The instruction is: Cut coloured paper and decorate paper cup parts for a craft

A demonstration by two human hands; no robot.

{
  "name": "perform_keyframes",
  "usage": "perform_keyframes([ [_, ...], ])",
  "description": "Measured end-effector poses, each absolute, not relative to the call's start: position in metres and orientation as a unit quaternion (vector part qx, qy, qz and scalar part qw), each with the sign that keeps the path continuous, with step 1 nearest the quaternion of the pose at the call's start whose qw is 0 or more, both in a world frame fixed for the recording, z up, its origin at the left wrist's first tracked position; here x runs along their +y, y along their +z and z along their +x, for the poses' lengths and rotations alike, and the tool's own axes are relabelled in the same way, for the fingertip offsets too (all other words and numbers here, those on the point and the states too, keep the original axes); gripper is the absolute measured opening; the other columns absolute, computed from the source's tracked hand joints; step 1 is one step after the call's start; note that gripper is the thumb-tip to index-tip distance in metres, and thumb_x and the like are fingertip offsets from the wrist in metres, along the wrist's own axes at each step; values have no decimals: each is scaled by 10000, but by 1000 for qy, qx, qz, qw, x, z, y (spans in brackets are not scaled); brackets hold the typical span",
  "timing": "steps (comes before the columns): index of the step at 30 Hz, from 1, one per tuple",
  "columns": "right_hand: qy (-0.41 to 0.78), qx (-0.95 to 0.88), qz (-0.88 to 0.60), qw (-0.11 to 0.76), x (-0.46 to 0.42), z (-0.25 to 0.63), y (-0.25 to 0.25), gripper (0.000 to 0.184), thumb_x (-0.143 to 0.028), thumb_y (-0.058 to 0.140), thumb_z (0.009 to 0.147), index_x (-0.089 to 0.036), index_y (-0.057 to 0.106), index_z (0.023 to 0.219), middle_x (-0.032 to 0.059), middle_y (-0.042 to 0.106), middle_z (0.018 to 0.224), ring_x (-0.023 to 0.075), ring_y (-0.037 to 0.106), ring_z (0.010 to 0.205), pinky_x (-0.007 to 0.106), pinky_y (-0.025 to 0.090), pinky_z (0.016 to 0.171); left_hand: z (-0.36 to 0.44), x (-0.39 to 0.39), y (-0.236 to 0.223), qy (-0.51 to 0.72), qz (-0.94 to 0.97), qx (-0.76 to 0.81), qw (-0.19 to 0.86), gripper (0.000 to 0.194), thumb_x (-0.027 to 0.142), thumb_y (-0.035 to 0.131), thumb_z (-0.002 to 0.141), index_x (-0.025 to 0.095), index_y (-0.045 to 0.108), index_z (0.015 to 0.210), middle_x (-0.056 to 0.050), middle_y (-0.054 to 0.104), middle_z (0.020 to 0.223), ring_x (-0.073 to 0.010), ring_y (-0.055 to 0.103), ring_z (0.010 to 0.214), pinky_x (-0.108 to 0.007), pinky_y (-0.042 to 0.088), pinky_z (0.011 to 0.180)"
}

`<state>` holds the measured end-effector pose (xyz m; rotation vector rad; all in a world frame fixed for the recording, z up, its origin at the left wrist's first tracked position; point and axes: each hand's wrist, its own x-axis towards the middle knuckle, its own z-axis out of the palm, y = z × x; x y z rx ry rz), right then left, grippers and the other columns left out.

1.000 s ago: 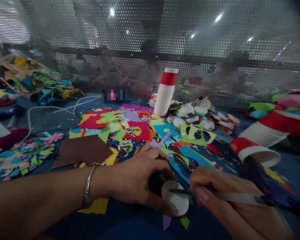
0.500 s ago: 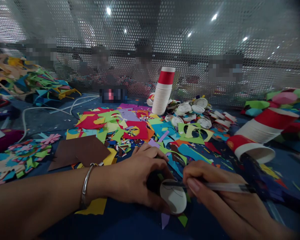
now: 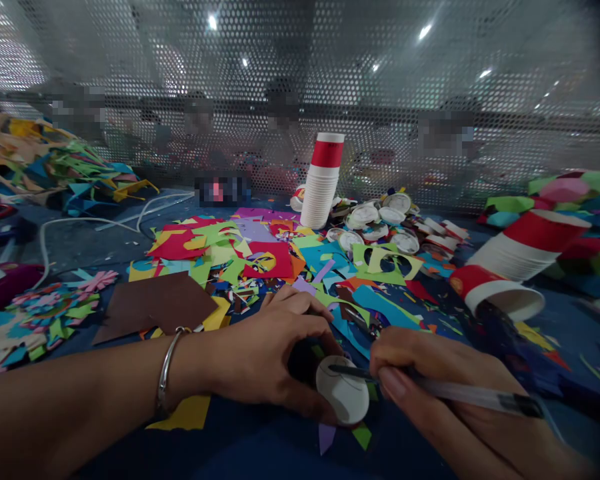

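My left hand, with a silver bangle at its wrist, is closed around the edge of a small white paper-cup base, thumb at the near side. Thin curved dark lines show on its round white face. A clear-barrelled pen is pinched in my right hand. The pen's dark tip lies against the upper part of the white disc. Small purple and green paper scraps lie just below the disc on the blue table.
Behind my hands are coloured paper scraps, brown paper, an upright cup stack and a heap of cut cup bottoms. A tipped cup stack lies right. A perforated metal screen stands at the back.
The pen's back end has swung lower, so the pen slants more. Its tip stays on the white disc, where the curved line looks longer. The whole view has shifted slightly.
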<state>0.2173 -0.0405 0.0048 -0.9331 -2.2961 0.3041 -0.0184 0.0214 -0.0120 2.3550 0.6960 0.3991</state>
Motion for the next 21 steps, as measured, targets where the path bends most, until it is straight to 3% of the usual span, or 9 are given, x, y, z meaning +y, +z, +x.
perform_keyframes([
  [6,86,-879,-353,308,-42,216,5,170,-122,440,952,-263,532,979,-26,692,837,109,627,653,195,479,572,-17,22,-11,150,898,265,317,540,550,862,646,323,713,1112,-55,525,1249,-310,436,1219,-493,383,1054],
  [15,80,-873,-358,320,-45,216,1,181,-108,480,933,-254,578,972,-24,694,835,118,654,688,208,509,654,-19,23,-14,153,896,265,320,566,552,881,616,338,712,1112,-48,519,1252,-318,431,1238,-528,363,1074],
  [21,105,-878,-382,270,-47,225,-4,148,-135,496,953,-268,563,958,-31,673,826,129,637,681,224,512,672,-19,22,-13,152,896,265,323,546,539,877,624,324,712,1098,-52,509,1254,-309,429,1248,-510,363,1079],
])
